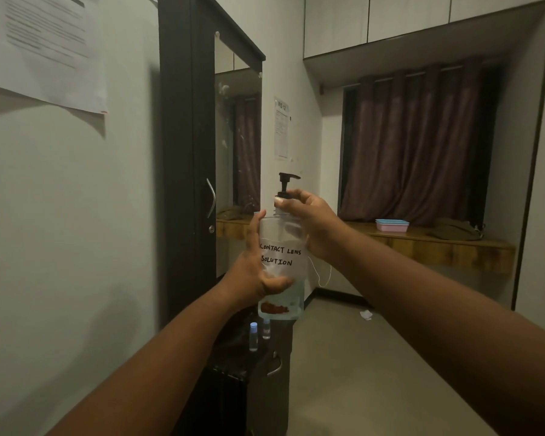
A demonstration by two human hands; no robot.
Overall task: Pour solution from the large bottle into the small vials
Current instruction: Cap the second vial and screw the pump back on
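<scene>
A large clear bottle (282, 256) with a white label reading "CONTACT LENS SOLUTION" is held upright in the air in front of me. My left hand (255, 272) wraps its body from the left. My right hand (309, 221) grips the collar of the black pump cap (286, 182) at the neck. Bluish liquid fills the lower part. Below the bottle, two small vials stand on a dark cabinet top: one with a blue cap (253, 336) and one with a clear top (266, 329), partly hidden by the bottle's base.
A tall dark wardrobe (186, 152) with a mirror door stands just behind the bottle. The low dark cabinet (265, 382) is below. A wooden ledge (438, 247) at right carries a pink and blue box (392, 225) and a bag. Bare floor lies to the right.
</scene>
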